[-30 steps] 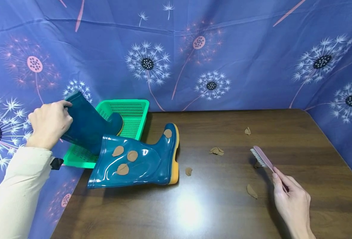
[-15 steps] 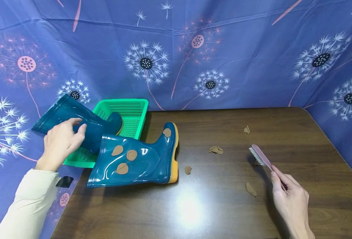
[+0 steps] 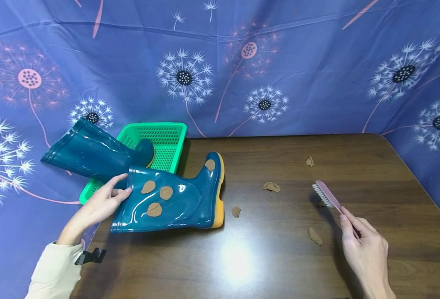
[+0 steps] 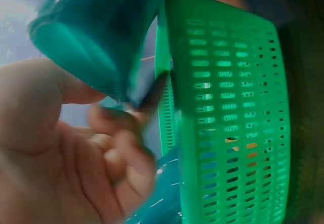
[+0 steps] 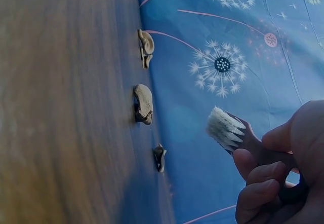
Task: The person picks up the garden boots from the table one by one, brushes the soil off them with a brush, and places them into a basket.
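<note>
My left hand point(image 3: 102, 203) is at the top opening of the near blue-green rain boot point(image 3: 175, 211), thumb and fingers pinching its rim. This boot lies on its side, yellow sole to the right, with several brown clay-like patches point(image 3: 166, 192) on it. Blur softens the fingers in the left wrist view, where the boot's opening point(image 4: 76, 46) shows above them. A second rain boot point(image 3: 92, 151) leans in the green basket point(image 3: 180, 143), its shaft sticking out leftward. On the right, my right hand point(image 3: 365, 249) grips a pink brush point(image 3: 328, 194) by its handle, white bristles facing left.
Several loose brown pieces lie on the wooden table, among them a curled clump point(image 3: 271, 187), a small one point(image 3: 236, 212) by the boot heel, and a longer one point(image 3: 315, 236) near the brush. A blue dandelion-print cloth point(image 3: 298, 62) hangs behind the table point(image 3: 272, 265).
My left hand has let go of the boot in the basket, whose shaft has tipped down leftward, and has moved to the near boot's rim. The right hand and brush have stayed put.
</note>
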